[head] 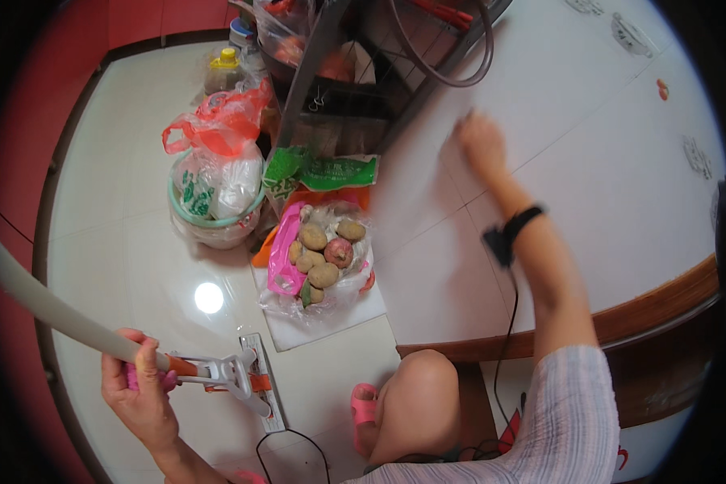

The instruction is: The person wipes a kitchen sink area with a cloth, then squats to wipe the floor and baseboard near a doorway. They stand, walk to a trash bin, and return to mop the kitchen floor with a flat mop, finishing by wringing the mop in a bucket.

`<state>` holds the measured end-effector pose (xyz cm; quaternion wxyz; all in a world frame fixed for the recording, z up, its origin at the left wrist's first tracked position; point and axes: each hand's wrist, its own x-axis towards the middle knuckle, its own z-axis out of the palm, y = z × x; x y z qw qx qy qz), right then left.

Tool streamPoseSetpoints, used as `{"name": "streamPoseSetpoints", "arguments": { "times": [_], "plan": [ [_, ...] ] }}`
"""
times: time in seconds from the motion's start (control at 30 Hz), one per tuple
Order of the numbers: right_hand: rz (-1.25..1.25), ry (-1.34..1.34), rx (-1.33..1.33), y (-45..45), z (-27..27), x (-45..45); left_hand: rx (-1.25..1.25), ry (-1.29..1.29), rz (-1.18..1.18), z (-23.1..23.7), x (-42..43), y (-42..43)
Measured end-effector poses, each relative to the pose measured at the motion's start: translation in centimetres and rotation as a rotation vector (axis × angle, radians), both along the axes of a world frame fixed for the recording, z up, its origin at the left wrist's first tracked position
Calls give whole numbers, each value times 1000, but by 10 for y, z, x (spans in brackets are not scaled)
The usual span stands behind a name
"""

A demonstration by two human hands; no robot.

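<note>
My left hand (142,387) grips the pole (66,320) of a mop, with something pink pressed between its fingers and the pole. The white and orange mop head joint (233,375) lies just right of the hand, over a flat metal plate (263,384) near the floor. My right hand (483,142) is blurred and rests on or hovers by the white tiled wall; whether it holds anything cannot be made out. A black strap (523,224) with a cable is around the right wrist.
An open bag of potatoes (323,275) with an onion (339,253) sits on a white board (333,333). Beside it stand a bag-filled bucket (218,224), a yellow-capped bottle (224,58) and a dark metal rack (299,78). Red cabinets (66,54) line the left edge.
</note>
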<state>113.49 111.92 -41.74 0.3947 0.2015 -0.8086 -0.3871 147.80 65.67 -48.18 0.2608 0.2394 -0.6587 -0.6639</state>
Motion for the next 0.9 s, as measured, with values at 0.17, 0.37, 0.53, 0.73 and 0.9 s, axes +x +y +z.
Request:
{"name": "streamPoseSetpoints", "arguments": {
  "times": [0.17,0.37,0.53,0.73,0.9],
  "plan": [
    [190,187,-368,-9,35,-62,-69,-31,-14,-4,0,0],
    [-163,-727,-54,-4,-238,58,-112,-31,-18,-3,-3,3],
    [-215,-1000,144,14,-294,113,-134,-51,-8,0,-3,7],
    [3,-633,141,-13,-226,-26,-180,-51,18,-7,6,7],
    [6,-539,56,-22,-242,-42,-266,-61,14,-11,17,16]
  ]
}}
